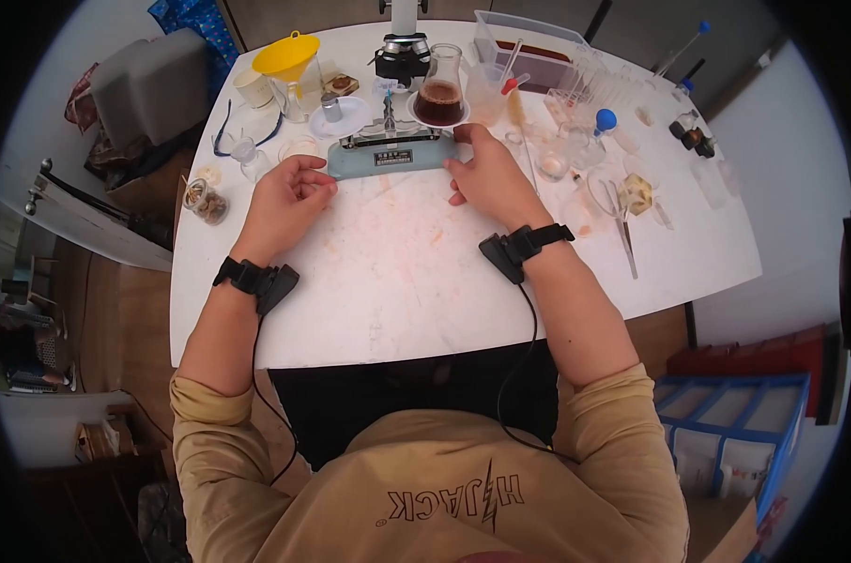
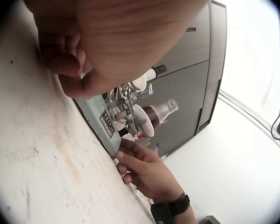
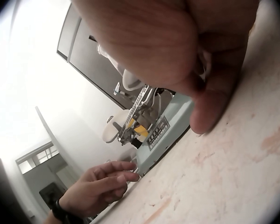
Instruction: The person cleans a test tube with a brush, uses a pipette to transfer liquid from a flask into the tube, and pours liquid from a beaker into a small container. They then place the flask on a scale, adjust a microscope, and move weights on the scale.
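Note:
A grey-green balance [image 1: 394, 157] stands at the middle back of the white table. Its right pan bears a conical flask of dark brown liquid [image 1: 439, 101]; on the left pan [image 1: 341, 117] sits a small metal weight [image 1: 330, 110]. The right hand [image 1: 493, 176] has its thumb and index finger at the right end of the base, the other fingers bent below. Beside the left end is the left hand [image 1: 287, 205], fingers loosely curled and holding nothing. In the left wrist view the flask [image 2: 151, 113] stands on its pan, and the right hand [image 2: 149, 172] touches the base end.
A microscope [image 1: 403, 56] stands behind the balance. To the left are a yellow funnel [image 1: 286, 58], safety glasses and a jar [image 1: 205, 203]. Glassware, a blue-bulbed dropper [image 1: 605, 120], tweezers [image 1: 625, 235] and a clear bin [image 1: 529, 52] lie to the right.

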Demonstrator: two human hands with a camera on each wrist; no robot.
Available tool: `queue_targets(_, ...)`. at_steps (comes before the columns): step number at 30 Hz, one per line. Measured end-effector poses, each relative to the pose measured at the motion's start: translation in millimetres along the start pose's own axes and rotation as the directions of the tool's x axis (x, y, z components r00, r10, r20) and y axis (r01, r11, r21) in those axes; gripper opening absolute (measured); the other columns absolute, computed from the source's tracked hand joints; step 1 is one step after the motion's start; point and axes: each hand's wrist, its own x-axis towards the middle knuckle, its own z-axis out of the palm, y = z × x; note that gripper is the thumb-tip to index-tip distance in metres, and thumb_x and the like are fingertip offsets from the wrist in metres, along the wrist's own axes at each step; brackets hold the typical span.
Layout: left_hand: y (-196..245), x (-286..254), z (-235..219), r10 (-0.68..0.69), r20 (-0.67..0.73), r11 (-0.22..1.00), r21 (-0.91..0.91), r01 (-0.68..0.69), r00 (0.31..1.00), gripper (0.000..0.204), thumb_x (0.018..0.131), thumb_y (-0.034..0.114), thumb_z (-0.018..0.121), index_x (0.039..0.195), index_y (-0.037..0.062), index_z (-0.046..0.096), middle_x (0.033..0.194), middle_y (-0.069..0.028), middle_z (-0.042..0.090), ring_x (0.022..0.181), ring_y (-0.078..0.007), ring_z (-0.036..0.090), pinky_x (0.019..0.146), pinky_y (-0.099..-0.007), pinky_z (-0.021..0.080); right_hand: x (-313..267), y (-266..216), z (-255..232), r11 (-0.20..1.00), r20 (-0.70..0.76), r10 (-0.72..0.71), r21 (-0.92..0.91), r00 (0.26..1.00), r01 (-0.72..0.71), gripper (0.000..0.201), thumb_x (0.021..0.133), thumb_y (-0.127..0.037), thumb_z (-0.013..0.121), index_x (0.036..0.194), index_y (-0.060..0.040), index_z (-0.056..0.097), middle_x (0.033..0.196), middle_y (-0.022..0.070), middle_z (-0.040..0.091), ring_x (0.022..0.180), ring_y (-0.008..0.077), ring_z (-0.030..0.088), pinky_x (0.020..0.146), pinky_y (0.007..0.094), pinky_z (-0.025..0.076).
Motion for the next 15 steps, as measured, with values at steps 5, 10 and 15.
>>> queue_targets(5,-0.9,4.7,-7.8,0.109,-0.121,0.991,-0.058,-0.117,0.987,0.041,0.107,0.005,0.077,0.144,-0.0051,0.064,0.114,-0.0051,0.076,0.093,-0.0073,0.070,0.080,-0.0229,0.057,0.3,-4.4,0.4,0.999,0.008,0.001,-0.038,1.000,-0.001,0.047,0.108,-0.005,0.070,0.148,0.0146,0.053,0.128,0.0276,0.074,0.072,0.0272,0.081,0.068,0.0377,0.066)
queue_targets(10,24.9,15.7,-13.9,0.196,-0.268,0.963,-0.129,-0.237,0.943,0.045,0.107,0.009,0.079,0.147,-0.0041,0.063,0.120,-0.0049,0.074,0.091,-0.0062,0.067,0.076,-0.0203,0.053,1.7,1.3,1.6,0.999,-0.006,-0.024,-0.022,1.000,0.024,0.048,0.108,-0.006,0.071,0.147,0.0150,0.053,0.127,0.0283,0.075,0.070,0.0281,0.081,0.068,0.0382,0.065)
queue_targets(15,43.1,37.5,-11.7,0.407,-0.291,0.909,0.229,-0.349,0.866,0.041,0.107,0.017,0.082,0.143,0.0006,0.072,0.119,-0.0031,0.074,0.087,-0.0052,0.063,0.077,-0.0225,0.053,2.8,3.6,0.5,0.999,-0.014,-0.049,-0.018,0.999,0.049,0.048,0.107,-0.006,0.071,0.147,0.0153,0.054,0.124,0.0293,0.076,0.069,0.0284,0.081,0.068,0.0383,0.065)
